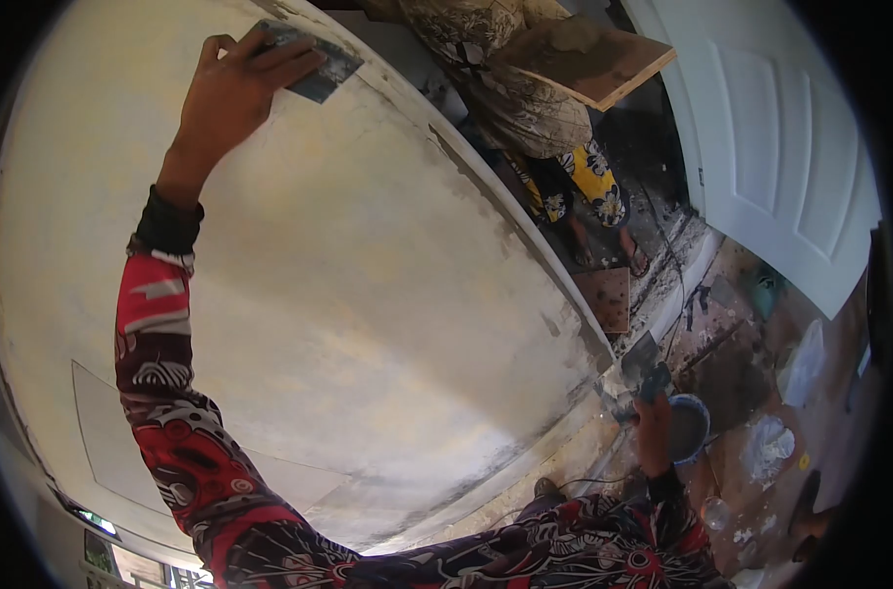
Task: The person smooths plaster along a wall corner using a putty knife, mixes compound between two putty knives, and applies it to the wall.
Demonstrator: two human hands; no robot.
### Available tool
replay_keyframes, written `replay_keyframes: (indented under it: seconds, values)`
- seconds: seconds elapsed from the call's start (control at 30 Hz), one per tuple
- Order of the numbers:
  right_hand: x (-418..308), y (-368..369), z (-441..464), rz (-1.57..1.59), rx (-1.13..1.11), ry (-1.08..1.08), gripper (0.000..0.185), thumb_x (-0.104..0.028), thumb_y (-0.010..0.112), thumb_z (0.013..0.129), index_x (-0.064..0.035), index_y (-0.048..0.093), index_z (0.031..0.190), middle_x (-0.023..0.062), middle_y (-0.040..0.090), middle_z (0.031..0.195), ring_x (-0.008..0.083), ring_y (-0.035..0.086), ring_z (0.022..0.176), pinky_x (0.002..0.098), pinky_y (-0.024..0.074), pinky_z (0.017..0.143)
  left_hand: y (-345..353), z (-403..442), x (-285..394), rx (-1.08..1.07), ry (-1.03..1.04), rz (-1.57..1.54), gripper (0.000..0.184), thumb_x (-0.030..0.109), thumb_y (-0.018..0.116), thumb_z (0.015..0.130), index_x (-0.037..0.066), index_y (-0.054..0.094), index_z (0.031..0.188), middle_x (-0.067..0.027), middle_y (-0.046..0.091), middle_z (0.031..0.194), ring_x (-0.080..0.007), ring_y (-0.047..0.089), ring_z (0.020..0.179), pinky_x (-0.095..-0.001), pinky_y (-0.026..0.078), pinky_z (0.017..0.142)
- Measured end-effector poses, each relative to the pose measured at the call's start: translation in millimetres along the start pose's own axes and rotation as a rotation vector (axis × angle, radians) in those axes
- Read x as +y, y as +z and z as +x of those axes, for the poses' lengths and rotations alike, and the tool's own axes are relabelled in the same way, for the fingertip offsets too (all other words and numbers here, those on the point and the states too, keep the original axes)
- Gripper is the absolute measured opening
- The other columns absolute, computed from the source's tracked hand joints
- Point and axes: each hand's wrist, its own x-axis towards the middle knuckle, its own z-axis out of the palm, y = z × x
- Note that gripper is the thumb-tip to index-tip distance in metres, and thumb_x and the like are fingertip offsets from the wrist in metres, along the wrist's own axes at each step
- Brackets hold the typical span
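Observation:
My left hand (238, 83) is raised high at the upper left, its fingers closed on a grey flat scraper blade (321, 77). The blade lies against the cream-coloured wall (368, 226), close to its edge. Low on the right, my right hand (650, 414) grips a second flat plate (639, 365), which looks smeared with grey paste. Its handle, if it has one, is hidden. Just beside that hand stands a round bucket (690, 428) with a blue rim.
Beyond the wall's edge a person in patterned yellow shorts (592, 177) stands by a wooden board (603, 61) bearing a grey-brown heap. A white panelled door (770, 137) is at the right. Plastic bags (766, 448) and a brown board (603, 298) lie on the dirty floor.

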Motion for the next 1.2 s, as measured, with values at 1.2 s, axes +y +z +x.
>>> replay_keyframes:
  seconds: [1.2]
  values:
    - [13,-5,1,0.011,0.028,0.020,0.017,-0.012,0.059,0.092,-0.0095,0.058,0.108,-0.0025,0.058,0.095,0.0059,0.056,0.078,0.0238,0.0493,0.060,50,24,31,0.112,-0.244,-0.061,0.040,0.005,0.057,0.079,0.025,0.071,0.111,0.0063,0.075,0.098,-0.0153,0.063,0.100,-0.0409,0.040,0.077]
